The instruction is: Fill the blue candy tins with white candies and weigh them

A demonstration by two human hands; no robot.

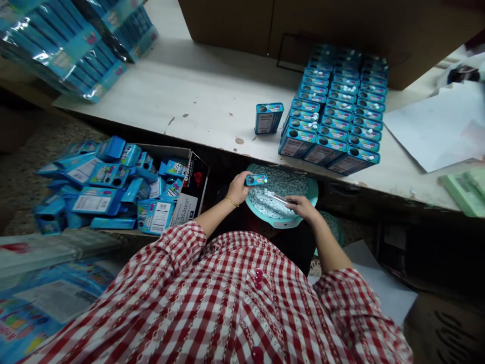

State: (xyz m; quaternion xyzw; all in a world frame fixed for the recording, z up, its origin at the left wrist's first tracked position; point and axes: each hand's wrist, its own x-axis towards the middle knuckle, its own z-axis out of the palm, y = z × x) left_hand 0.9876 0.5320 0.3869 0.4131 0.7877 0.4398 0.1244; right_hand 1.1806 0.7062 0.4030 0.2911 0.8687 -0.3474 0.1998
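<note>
My left hand grips a small blue box over the left rim of a turquoise basin. The box's printed top with a dark round hole faces up, and a white piece sits at its right end. Small pale blue-white pellets fill the basin. Closed around the handle of a metal scoop, my right hand is at the basin's right side. The scoop's tip is among the pellets, near the box, and its load is hard to make out.
Blue boxes stand in rows on the white table, some topped with white pellets; a single box stands left of them. An open carton of jumbled boxes lies left. Wrapped packs, paper and a brown carton surround.
</note>
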